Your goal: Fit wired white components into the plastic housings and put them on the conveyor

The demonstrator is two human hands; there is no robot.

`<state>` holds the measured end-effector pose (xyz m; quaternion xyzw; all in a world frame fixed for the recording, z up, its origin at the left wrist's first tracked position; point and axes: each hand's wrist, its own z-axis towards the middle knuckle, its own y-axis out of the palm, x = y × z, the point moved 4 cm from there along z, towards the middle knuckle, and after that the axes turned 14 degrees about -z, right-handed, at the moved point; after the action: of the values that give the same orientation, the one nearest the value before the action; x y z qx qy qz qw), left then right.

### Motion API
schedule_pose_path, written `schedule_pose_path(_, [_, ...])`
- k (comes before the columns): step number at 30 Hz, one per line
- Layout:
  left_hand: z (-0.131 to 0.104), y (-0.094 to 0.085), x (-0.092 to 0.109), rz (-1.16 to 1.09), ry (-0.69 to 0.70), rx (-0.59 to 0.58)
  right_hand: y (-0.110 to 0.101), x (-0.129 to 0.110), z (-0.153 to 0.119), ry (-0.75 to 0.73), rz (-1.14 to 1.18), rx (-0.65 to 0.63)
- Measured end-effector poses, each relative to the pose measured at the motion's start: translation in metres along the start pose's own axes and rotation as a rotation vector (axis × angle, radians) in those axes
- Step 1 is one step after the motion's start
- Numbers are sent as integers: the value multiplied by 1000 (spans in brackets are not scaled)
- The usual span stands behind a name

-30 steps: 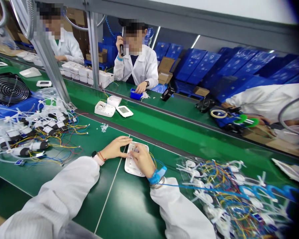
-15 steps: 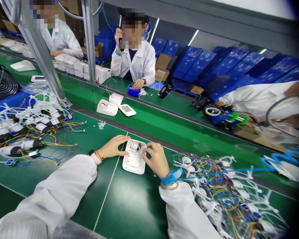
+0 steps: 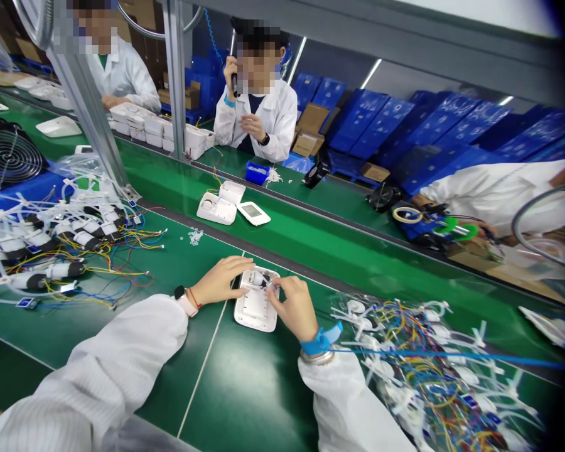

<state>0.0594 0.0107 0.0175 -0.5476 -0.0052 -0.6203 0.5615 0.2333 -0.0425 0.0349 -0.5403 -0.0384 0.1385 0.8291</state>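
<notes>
A white plastic device housing (image 3: 255,317) lies open side up on the green bench, with a small white-and-black motor or pump (image 3: 258,278) in its upper part. My left hand (image 3: 222,280) holds the housing at its upper left corner, the thumb at the left edge and the fingers stretched along the top. From the right, my right hand (image 3: 297,307) reaches into the housing beside the motor. Its thumb and forefinger pinch together there; what sits between them is too small to make out. A blue strap with a cord circles the right wrist.
Motors with tubes and wires (image 3: 61,245) pile up at left, and a wired tangle of parts (image 3: 433,370) at right. Small clear rings (image 3: 195,236) lie near the rail. On the green belt are another housing (image 3: 216,208) and a display cover (image 3: 253,213). Co-workers sit opposite.
The view has shifted slightly. My hands stay at the housing with little movement. The co-worker opposite has lifted a hand out of the blue bin.
</notes>
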Motion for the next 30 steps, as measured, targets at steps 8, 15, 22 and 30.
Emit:
schedule_pose_path(8, [26,17,28,302,250,-24,-2,4,4,-34,100,-88])
schedule_pose_path(15, [38,22,33,453,400,-133,-10,-4,3,-141,-113,-9])
schedule_pose_path(22, [35,23,25,365,273,-168,-5,-13,3,-227,-367,-100])
schedule_pose_path(30, [27,20,-6,78,-45,-171,7,0,0,-236,-329,-166])
